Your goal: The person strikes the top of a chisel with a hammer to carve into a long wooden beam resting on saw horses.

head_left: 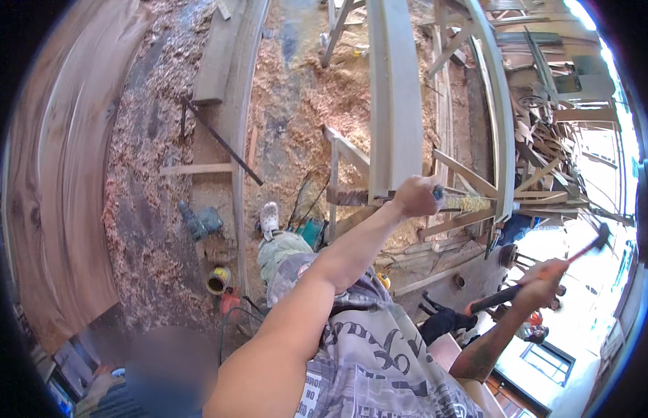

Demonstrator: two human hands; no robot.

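My left hand (416, 197) is closed in a fist around a tool with a dark, round-ended handle (439, 191). Whatever lies below the handle is hidden by the fingers. This fist is over the near end of a long pale wooden beam (395, 104), beside a crosspiece (470, 203) of the wooden trestle. Out to the right, my right hand (542, 277) grips a hammer (494, 299) around its handle. The hammer has a dark head (603, 237) and an orange-and-black handle, and it is raised away from the left hand.
Wood shavings (303, 90) cover the floor. Large wavy-grained slabs (73, 153) stand at the left. A blue-green power tool (200, 221) and a yellow can (218, 280) lie near my foot in a white clog (269, 217). Another person (149, 376) is at lower left; scrap wood (547, 150) is piled right.
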